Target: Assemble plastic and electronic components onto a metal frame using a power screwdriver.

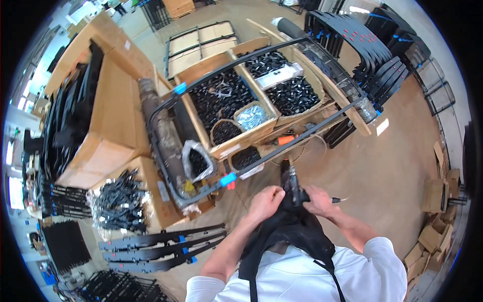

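Smooth brown floor [372, 171] shines beyond the fingers of the left hand [267, 202] and right hand [318, 202]. Between them stands a narrow black-and-grey tool-like object [293, 187], partly metallic. Both sets of fingers curl beside it; whether either grips, I cannot tell. Ahead of them, a rectangular wooden box [259, 132] holds glossy black pieces [214, 100].

Glossy black parts [200, 98] at left edge of tan wooden crate [251, 138]: too small to identify. Black handheld tool [293, 182]: lower end is indistinct against black cloth apron [292, 234].
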`<act>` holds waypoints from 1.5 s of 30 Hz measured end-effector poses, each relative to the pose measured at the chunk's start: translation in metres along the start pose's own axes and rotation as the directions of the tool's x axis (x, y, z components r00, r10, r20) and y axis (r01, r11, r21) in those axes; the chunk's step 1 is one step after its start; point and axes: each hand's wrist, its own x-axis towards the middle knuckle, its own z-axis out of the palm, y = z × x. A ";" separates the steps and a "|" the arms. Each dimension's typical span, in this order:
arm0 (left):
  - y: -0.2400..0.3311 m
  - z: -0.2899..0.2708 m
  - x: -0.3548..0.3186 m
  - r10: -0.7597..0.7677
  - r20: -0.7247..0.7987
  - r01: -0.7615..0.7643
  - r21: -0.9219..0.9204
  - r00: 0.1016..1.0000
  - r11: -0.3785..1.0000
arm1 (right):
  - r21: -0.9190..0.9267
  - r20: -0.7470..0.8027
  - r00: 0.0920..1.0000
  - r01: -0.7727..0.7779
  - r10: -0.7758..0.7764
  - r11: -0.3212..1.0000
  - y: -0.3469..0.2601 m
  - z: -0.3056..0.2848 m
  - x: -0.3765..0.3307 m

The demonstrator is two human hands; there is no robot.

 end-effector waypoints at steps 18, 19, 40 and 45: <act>0.017 0.000 0.498 -0.334 -0.366 0.495 0.607 0.869 0.622 | 0.020 -0.073 0.765 -0.640 0.640 0.768 0.340 -0.089 0.241; 0.012 0.001 0.502 -0.290 -0.392 0.483 0.612 0.873 0.626 | 0.043 -0.055 0.780 -0.622 0.623 0.782 0.339 -0.093 0.239; 0.186 -0.096 0.698 0.296 -0.281 -0.309 -0.002 0.913 0.951 | -0.257 0.006 0.990 0.138 -0.141 0.957 0.274 -0.133 0.402; 0.206 -0.110 0.783 0.366 -0.315 -0.330 0.161 0.876 0.930 | 0.415 0.058 0.997 0.025 -0.054 0.909 0.241 -0.238 0.345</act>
